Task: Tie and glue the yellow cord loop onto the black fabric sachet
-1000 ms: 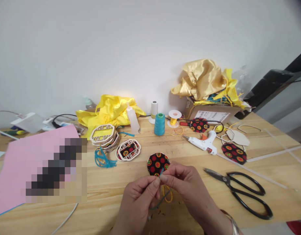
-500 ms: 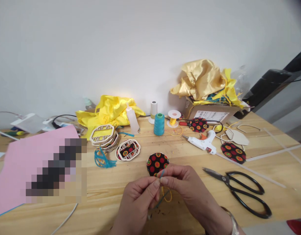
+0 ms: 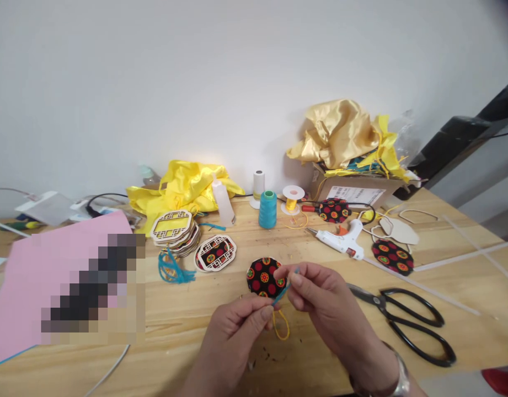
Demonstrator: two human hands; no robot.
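Note:
Between my two hands a short piece of blue thread [image 3: 281, 294] is stretched. My left hand [image 3: 242, 330] pinches its lower end, with a yellow cord loop [image 3: 282, 326] hanging beside the fingertips. The upper end is pinched between thumb and finger of my right hand [image 3: 320, 292]. Just behind the hands lies a round black patterned fabric piece [image 3: 264, 274], partly covered by my right fingers. Whether the yellow cord is joined to the blue thread is hidden by the fingers.
Black-handled scissors [image 3: 419, 325] and a white glue gun [image 3: 342, 240] lie at right. Behind stand a blue thread spool [image 3: 267, 210] and a white bottle [image 3: 223, 203]. Lattice frames [image 3: 173, 229] are stacked at left, near blue thread [image 3: 175, 267] and a pink sheet [image 3: 42, 275].
My right hand has moved right and up, away from my left hand, drawing the blue thread out between them. More of the yellow loop shows.

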